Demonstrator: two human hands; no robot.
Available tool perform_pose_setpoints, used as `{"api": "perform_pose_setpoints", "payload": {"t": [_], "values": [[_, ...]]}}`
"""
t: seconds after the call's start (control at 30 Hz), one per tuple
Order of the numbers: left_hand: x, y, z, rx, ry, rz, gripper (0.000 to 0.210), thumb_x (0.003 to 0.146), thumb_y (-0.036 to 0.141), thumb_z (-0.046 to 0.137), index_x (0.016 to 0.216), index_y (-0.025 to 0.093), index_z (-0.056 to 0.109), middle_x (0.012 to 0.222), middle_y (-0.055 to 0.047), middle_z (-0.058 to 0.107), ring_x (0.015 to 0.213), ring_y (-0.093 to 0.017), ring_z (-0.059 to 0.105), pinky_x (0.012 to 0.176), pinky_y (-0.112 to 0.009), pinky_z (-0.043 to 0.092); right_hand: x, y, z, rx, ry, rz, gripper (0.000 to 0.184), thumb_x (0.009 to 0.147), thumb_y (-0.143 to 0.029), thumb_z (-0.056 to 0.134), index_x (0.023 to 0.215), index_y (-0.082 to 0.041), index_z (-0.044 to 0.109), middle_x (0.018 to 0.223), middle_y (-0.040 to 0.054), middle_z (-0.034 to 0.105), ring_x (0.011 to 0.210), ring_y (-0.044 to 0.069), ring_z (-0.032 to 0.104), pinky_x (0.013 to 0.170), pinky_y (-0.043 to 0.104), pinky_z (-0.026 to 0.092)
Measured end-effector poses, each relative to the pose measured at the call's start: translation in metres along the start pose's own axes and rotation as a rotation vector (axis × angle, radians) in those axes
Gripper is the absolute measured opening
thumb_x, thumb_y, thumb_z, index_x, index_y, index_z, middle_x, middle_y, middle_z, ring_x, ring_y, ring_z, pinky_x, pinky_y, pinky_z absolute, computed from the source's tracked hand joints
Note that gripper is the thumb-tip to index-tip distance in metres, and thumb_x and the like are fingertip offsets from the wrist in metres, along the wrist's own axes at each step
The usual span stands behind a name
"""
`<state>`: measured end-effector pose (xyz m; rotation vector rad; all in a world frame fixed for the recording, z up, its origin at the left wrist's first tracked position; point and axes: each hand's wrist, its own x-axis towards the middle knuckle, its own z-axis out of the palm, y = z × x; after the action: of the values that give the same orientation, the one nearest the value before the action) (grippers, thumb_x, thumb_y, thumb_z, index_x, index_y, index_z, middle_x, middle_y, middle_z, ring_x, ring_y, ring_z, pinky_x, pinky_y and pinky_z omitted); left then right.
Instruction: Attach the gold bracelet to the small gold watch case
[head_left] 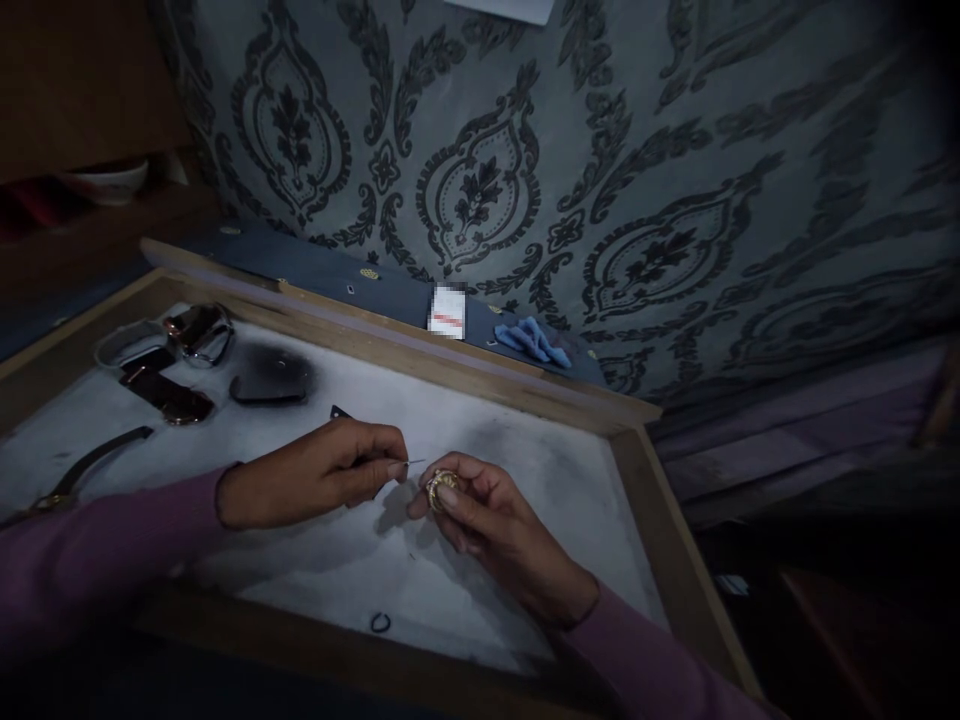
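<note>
My left hand (322, 470) is closed in a pinch on a thin metal tool (414, 462). Its fine tip points right, towards my other hand; most of it is hidden by the fingers, so its exact kind does not show. Thumb and fingers of my right hand (495, 520) grip a round gold-coloured watch case (442, 490), its face partly covered by the thumb. A small gap separates tool tip and watch case. Below the hands, a small black ring (380, 623) lies on the white surface. A dark flat piece (340, 412) shows just behind my left hand.
Low wooden walls (480, 368) frame the white work surface. At its left lie several watches, among them a dark-strapped one (169, 395), and a black curved strap (268, 388). Beyond the back wall are a small white box (448, 310) and a crumpled blue cloth (531, 340).
</note>
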<state>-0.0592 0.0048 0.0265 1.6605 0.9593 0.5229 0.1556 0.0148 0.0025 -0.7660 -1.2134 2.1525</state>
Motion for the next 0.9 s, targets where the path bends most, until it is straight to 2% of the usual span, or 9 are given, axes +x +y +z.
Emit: {"api": "perform_pose_setpoints", "payload": {"t": [0.1,0.23,0.3,0.4,0.53,0.63,0.77,0.9], "values": [[0.0,-0.005,0.001,0.174,0.045,0.005,0.026,0.096,0.028,0.04,0.083,0.015,0.057,0.06,0.005,0.048,0.054,-0.01,0.044,0.052,-0.021,0.034,0.0,-0.001,0.0,0.002,0.007,-0.002,0.013,0.087,-0.028,0.067,0.088,-0.015,0.067,0.074,0.0036,0.071,0.046,0.004,0.033,0.043,0.02,0.02],[-0.001,-0.013,0.004,0.671,0.186,0.081,0.024,0.095,0.02,0.045,0.076,0.015,0.057,0.07,0.0,0.057,0.066,-0.015,0.052,0.063,-0.027,0.035,0.0,-0.002,-0.001,-0.011,0.028,0.006,0.016,0.086,-0.03,0.068,0.089,-0.015,0.066,0.076,0.0042,0.071,0.045,0.004,0.033,0.043,0.02,0.019],[-0.001,-0.016,0.006,0.854,0.198,0.081,0.022,0.095,0.019,0.048,0.076,0.015,0.058,0.077,-0.002,0.059,0.074,-0.018,0.054,0.067,-0.03,0.036,0.0,-0.002,-0.001,-0.017,0.04,0.005,0.016,0.086,-0.031,0.068,0.088,-0.015,0.065,0.076,0.0046,0.071,0.045,0.004,0.033,0.043,0.02,0.019],[-0.001,-0.019,0.007,0.99,0.166,0.049,0.021,0.094,0.015,0.048,0.076,0.016,0.058,0.078,-0.003,0.061,0.077,-0.021,0.056,0.069,-0.032,0.038,0.0,-0.003,-0.001,-0.019,0.053,-0.005,0.016,0.085,-0.031,0.068,0.087,-0.015,0.065,0.077,0.0048,0.071,0.045,0.004,0.033,0.043,0.02,0.018],[-0.001,-0.022,0.007,1.039,0.156,0.075,0.019,0.093,0.012,0.048,0.077,0.016,0.057,0.077,-0.003,0.061,0.074,-0.021,0.056,0.07,-0.034,0.04,0.0,-0.004,0.0,-0.023,0.068,-0.012,0.016,0.085,-0.03,0.069,0.087,-0.015,0.065,0.077,0.0048,0.071,0.045,0.004,0.032,0.042,0.02,0.017],[-0.001,-0.022,0.007,1.011,0.224,0.13,0.014,0.092,0.013,0.052,0.079,0.015,0.057,0.077,-0.004,0.061,0.073,-0.021,0.056,0.068,-0.033,0.041,0.001,-0.003,0.0,-0.021,0.074,-0.01,0.017,0.084,-0.031,0.069,0.087,-0.015,0.065,0.077,0.0046,0.07,0.045,0.004,0.033,0.042,0.021,0.017],[-0.001,-0.014,0.011,0.806,0.347,0.335,0.008,0.094,0.015,0.051,0.088,0.013,0.057,0.079,-0.004,0.059,0.074,-0.018,0.055,0.064,-0.029,0.04,0.0,-0.002,0.001,-0.023,0.086,-0.011,0.02,0.083,-0.033,0.071,0.087,-0.015,0.066,0.081,0.0037,0.068,0.046,0.004,0.033,0.042,0.021,0.018],[0.0,-0.004,0.018,0.794,0.413,0.5,0.015,0.097,0.02,0.048,0.09,0.013,0.059,0.078,-0.003,0.059,0.071,-0.017,0.054,0.061,-0.027,0.04,0.0,0.001,0.001,0.027,0.095,0.015,0.021,0.081,-0.034,0.074,0.085,-0.016,0.066,0.062,-0.0046,0.052,0.047,0.004,0.033,0.042,0.019,0.019]]}}
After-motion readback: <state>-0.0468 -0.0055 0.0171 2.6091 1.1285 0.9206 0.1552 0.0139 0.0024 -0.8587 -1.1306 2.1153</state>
